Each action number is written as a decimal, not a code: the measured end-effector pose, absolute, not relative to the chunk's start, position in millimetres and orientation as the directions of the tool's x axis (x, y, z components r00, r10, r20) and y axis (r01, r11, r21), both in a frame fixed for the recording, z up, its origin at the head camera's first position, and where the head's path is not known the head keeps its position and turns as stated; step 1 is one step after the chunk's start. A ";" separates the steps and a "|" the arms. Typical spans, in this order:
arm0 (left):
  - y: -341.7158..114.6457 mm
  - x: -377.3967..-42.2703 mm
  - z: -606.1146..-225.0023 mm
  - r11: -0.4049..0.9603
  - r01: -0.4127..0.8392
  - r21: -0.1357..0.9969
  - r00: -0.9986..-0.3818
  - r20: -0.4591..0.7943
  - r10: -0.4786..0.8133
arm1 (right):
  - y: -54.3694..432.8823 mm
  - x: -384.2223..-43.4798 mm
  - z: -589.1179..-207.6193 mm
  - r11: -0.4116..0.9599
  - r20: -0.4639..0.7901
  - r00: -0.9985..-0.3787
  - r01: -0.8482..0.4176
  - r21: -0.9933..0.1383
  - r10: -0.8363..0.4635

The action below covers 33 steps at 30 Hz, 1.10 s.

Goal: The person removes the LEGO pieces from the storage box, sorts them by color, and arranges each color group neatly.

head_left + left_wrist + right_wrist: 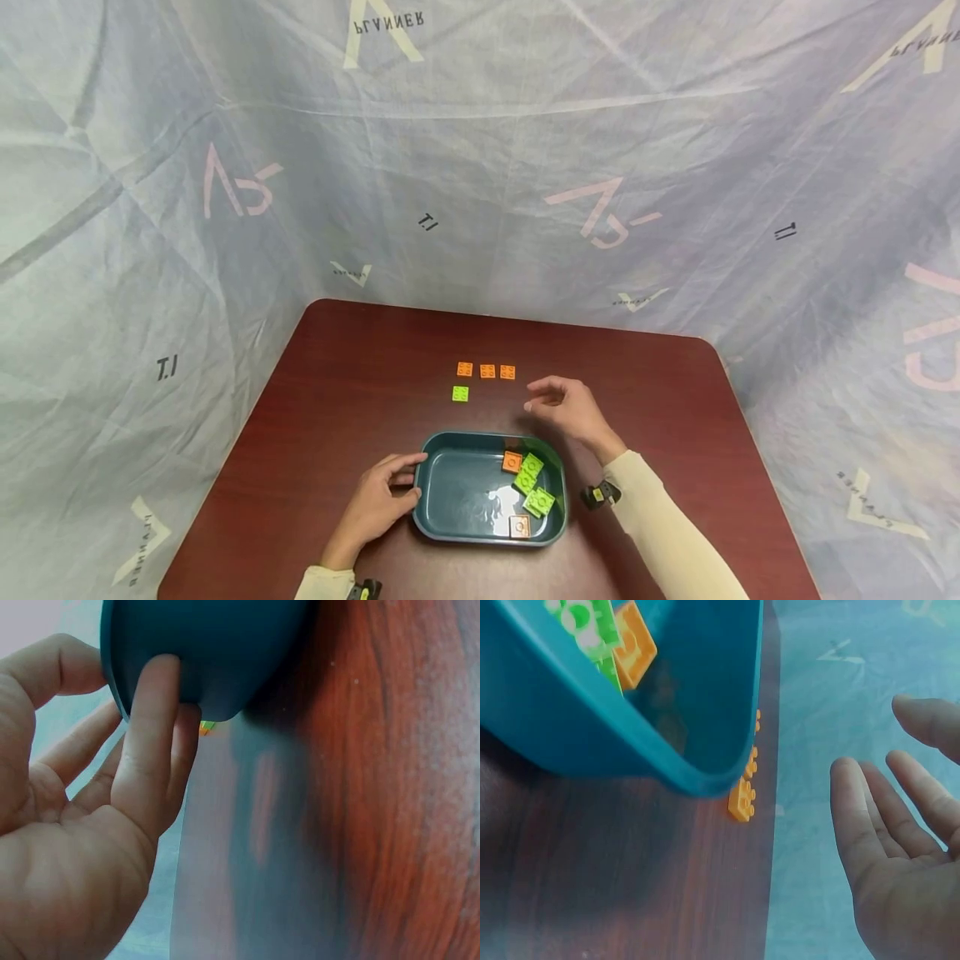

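Note:
My left hand [378,496] holds the left end of a dark teal tray [457,487], with thumb and fingers against its rim and outer wall [225,652]. Inside, toward the right, lie several green building bricks [527,477] and two orange ones, such as the orange brick [512,462]. My right hand [573,410] hovers above the table beyond the tray's right end, its fingers relaxed and nothing between them. Left of it, a row of three orange bricks [487,372] rests studs up on the table. One green brick [460,394] sits just nearer than the leftmost orange one.
The dark red-brown wooden table [337,392] has rounded far corners. Grey printed fabric [487,167] hangs around its back and sides. A wrist camera [598,495] is strapped on the right arm, close to the tray's right end.

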<state>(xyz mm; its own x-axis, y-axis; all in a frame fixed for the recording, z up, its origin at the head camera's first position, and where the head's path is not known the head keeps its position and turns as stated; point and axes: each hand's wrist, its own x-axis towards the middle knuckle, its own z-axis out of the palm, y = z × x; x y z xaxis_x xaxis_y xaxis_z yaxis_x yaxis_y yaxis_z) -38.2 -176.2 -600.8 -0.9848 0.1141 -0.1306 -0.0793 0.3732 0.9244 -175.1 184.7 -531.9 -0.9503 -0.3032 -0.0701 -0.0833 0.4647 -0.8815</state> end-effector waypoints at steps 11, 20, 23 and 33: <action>-174.4 -38.7 -601.0 0.364 -0.074 0.929 -0.985 -0.125 0.119 | 181.5 -148.5 -539.1 0.451 -0.054 -0.935 -0.118 -0.885 -0.350; -175.2 -39.4 -600.2 0.362 -0.079 0.929 -0.984 -0.131 0.121 | 177.1 -131.6 -547.8 0.439 -0.066 -0.922 -0.117 -0.891 -0.381; -175.3 -38.8 -599.5 0.363 -0.082 0.928 -0.984 -0.134 0.121 | 173.9 -127.3 -551.4 0.446 -0.060 -0.916 -0.135 -0.885 -0.397; -173.8 -38.1 -599.7 0.369 -0.086 0.925 -0.984 -0.136 0.111 | 154.5 -112.9 -564.9 0.595 -0.031 -0.905 -0.252 -0.763 -0.424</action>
